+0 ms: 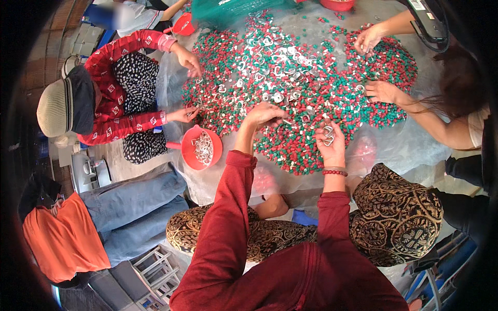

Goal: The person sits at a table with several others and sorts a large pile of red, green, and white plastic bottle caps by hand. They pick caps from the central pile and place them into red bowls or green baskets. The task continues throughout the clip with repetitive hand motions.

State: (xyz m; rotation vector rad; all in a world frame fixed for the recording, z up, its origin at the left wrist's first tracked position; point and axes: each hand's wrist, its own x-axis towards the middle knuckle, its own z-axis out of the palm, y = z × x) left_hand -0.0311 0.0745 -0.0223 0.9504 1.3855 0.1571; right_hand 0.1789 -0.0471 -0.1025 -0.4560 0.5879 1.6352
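Cupped around a few white rings (328, 135), the right hand (334, 147) keeps its palm up above the near part of the pile! Beside it, the left hand (260, 115) goes in with bent fingers, a pale sliver (286, 122) by the tips, though from up here I can't tell whether they pinch it.

Wide view now: a clear plastic sheet (415, 147) spreads underneath, bearing the big pile (293, 150) of red and green bits, more white rings crowding its far middle. On the left, a co-worker in a red top (140, 41), squarish white motifs repeating along the sleeves; on the right, another person's hands (385, 92) work the heap. Up top, green sheeting (238, 11) shows white lettering, chopped by the view's edge. Then a red bowl (187, 154), handle to the left, full of white pieces. Upper right, a black device (428, 26) wears a white label (418, 4), print too small to read. Down at the right wrist, a red beaded bracelet (335, 172)!
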